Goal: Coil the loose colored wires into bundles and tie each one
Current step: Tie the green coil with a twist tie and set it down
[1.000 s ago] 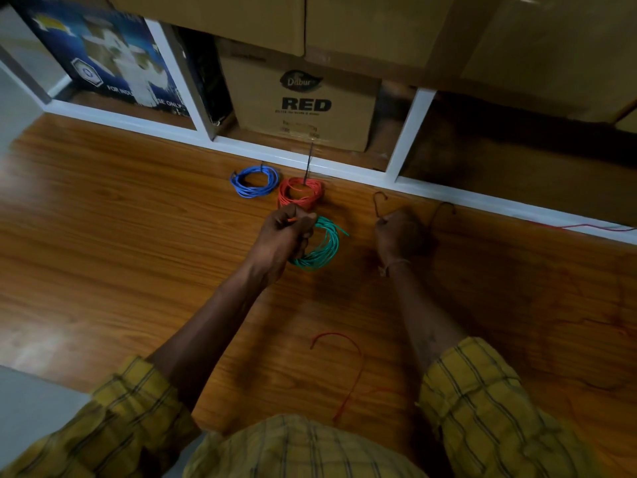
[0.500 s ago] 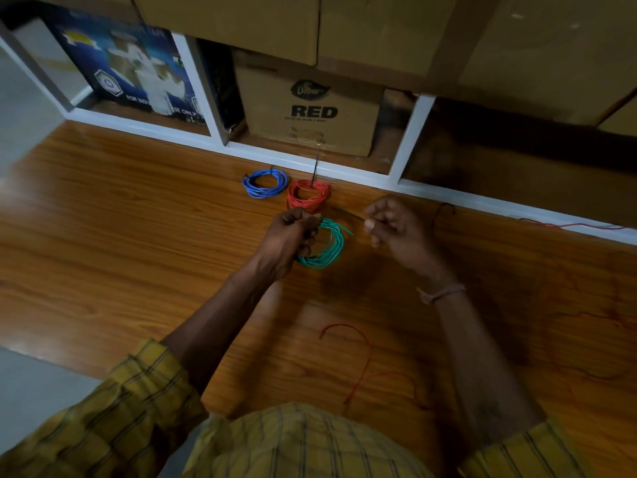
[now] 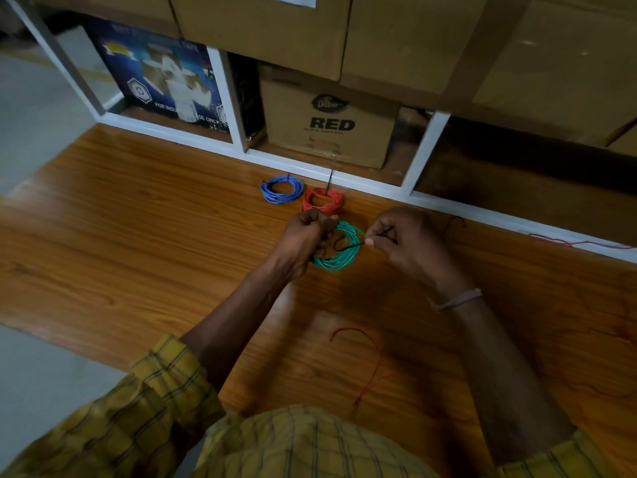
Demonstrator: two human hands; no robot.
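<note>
My left hand (image 3: 305, 238) grips the left side of a green wire coil (image 3: 339, 258) just above the wooden surface. My right hand (image 3: 403, 241) pinches a thin black tie wire (image 3: 351, 247) that curves across the coil's middle toward my left hand. Behind them lie a blue coil (image 3: 282, 189) and a red coil (image 3: 323, 200), each with a dark tie end sticking up. A loose red wire (image 3: 367, 360) lies on the wood near my body.
A white shelf frame (image 3: 425, 150) runs along the far edge of the wooden surface (image 3: 138, 236). Cardboard boxes, one marked RED (image 3: 329, 124), stand in it. More loose red wire (image 3: 582, 242) trails at the right, and a dark wire (image 3: 453, 224) lies behind my right hand.
My right hand picked a black tie wire off the wood and brought it left to the green coil. My left hand kept holding the coil.
</note>
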